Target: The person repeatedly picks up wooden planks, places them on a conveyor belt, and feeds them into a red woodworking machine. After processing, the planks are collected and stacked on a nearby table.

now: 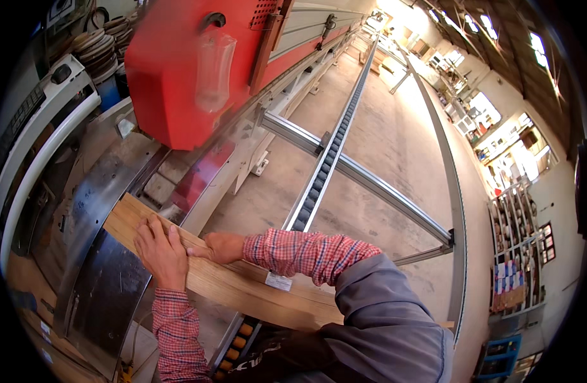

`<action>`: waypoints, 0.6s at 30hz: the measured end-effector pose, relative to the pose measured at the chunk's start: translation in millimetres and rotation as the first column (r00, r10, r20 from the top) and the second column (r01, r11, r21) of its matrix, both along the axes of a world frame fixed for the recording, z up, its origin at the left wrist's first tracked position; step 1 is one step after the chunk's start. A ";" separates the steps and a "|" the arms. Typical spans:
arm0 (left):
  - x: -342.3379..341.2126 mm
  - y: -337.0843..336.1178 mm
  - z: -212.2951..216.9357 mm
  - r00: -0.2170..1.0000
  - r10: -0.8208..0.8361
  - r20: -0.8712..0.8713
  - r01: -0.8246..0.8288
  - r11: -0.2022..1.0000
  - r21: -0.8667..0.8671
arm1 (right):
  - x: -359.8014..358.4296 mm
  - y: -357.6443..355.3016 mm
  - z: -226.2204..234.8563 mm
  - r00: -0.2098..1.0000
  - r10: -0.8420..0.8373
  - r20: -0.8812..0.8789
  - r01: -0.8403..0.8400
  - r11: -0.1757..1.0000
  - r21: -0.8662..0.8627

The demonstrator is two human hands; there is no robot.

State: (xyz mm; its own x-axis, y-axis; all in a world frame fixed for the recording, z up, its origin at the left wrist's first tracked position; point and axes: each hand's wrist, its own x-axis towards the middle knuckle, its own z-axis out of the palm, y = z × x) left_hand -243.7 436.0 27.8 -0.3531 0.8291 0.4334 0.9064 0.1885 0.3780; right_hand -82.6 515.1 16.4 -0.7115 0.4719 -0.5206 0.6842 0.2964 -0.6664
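Brown, grainy wooden plank (242, 295) touches 2 hands (163, 256).

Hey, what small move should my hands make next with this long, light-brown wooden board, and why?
I'd probably press the long, light-brown wooden board lightly with your left hand and nudge it gently with your right hand: the left lies on it near one end, the right is at its far side, and that end lies over the shiny, dark metal plate.
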 end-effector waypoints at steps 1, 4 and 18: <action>-2.5 4.1 2.6 1.000 0.002 -0.026 -0.001 1.000 0.019 | -3.2 4.8 0.1 1.000 0.000 -0.020 0.000 1.000 0.031; -5.9 4.6 1.9 1.000 -0.015 -0.020 0.016 1.000 0.024 | -4.3 0.1 -15.3 0.986 -0.069 -0.155 0.060 0.996 -0.061; -24.4 -16.3 -26.4 0.964 -0.011 0.267 -0.089 0.928 0.363 | -22.6 -21.7 -38.8 0.924 -0.267 -0.272 0.291 0.955 0.053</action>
